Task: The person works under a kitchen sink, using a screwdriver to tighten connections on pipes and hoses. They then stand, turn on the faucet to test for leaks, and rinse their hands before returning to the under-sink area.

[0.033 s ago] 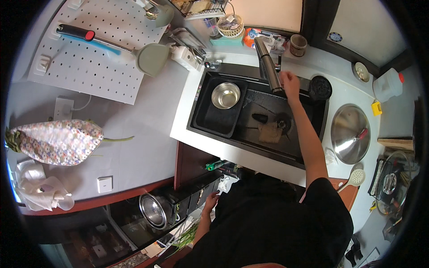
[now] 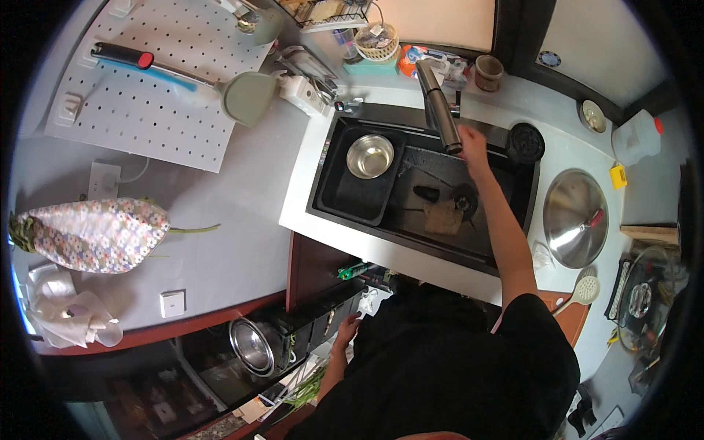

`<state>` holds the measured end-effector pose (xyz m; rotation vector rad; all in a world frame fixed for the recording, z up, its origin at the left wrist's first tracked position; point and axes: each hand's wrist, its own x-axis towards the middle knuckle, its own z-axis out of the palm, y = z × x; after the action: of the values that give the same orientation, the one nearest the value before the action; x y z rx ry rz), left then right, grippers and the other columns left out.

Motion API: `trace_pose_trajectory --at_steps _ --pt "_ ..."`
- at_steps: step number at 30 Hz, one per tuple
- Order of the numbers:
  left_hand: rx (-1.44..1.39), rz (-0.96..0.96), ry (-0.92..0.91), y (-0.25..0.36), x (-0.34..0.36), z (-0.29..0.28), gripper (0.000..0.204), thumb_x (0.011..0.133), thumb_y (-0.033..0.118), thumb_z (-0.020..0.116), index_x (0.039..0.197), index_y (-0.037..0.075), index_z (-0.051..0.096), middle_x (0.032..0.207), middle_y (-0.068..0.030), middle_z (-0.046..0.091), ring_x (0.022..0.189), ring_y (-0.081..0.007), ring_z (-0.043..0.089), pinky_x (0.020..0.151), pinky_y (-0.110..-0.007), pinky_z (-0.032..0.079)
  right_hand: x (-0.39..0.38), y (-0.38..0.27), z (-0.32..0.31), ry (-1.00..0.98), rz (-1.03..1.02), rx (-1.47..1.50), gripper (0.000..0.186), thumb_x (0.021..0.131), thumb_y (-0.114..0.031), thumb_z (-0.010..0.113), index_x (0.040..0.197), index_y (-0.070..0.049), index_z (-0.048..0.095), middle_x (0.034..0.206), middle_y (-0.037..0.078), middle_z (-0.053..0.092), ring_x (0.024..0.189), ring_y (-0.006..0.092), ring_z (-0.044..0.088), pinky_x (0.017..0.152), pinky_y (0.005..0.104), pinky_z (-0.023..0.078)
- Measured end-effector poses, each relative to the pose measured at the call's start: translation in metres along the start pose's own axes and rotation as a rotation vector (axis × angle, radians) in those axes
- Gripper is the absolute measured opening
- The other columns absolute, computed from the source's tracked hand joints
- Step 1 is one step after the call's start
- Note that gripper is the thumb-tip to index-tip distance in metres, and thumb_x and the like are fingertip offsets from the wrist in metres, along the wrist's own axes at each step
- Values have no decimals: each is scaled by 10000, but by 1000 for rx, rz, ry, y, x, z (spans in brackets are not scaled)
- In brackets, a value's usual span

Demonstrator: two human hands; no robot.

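My right arm stretches over the black sink [image 2: 480, 246] to the dark metal faucet [image 2: 440, 110]. My right hand [image 2: 473, 145] is closed at the lower end of the spout, with some fingers hidden behind it. No water stream shows. Low at my side, my left hand [image 2: 346, 334] hangs with loosely bent, parted fingers, holding nothing. In the sink, a steel bowl [image 2: 370, 157] sits in a black basin [image 2: 350, 203] on the left. A dark, oblong object [image 2: 426, 193] and a tan, flat piece [image 2: 444, 218] lie near the drain [image 2: 463, 198].
On the right of the counter are a steel pot lid [image 2: 576, 218] and a slotted spoon [image 2: 584, 291]. A round black object [image 2: 525, 144] stands at the sink's right corner. Steel bowls [image 2: 253, 346] sit low at left. A pegboard [image 2: 176, 95] holds a turner [image 2: 249, 97].
My right hand has shifted slightly down and left, closer against the end of the spout. My left hand stays in place.
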<state>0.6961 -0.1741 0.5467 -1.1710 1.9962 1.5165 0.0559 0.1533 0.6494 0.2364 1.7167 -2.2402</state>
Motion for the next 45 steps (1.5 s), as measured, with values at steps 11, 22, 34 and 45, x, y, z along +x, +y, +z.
trace_pose_trajectory --at_steps 11,22,34,45 --pt "-1 -160 4 37 -4 -4 347 988 230 681 1277 39 665 1095 -88 750 976 -189 704 868 -328 553 -71 23 18 -283 251 509 349 1045 -310 609 1249 -27 617 1166 121 710 1036 246 696 885 396 563" --pt "158 -8 -26 8 15 -6 375 988 240 679 1296 26 660 1105 -124 762 1008 -217 713 884 -352 547 -114 -1 1 9 -406 -425 328 990 -107 652 1315 -67 633 1131 88 744 985 192 712 879 337 553" --pt "72 -54 -27 38 4 -3 283 1018 182 641 1249 23 684 1084 -89 736 1001 -167 678 894 -336 524 -148 -134 30 -218 -693 -323 449 983 -114 626 1430 -121 584 1151 81 707 960 129 654 814 277 522" --pt "98 63 3 -28 -15 -3 318 984 174 647 1274 43 658 986 -117 755 897 -189 702 790 -336 553 -158 -114 36 -86 -716 -334 477 961 -105 663 1428 -112 565 1124 83 666 968 143 655 834 305 532"
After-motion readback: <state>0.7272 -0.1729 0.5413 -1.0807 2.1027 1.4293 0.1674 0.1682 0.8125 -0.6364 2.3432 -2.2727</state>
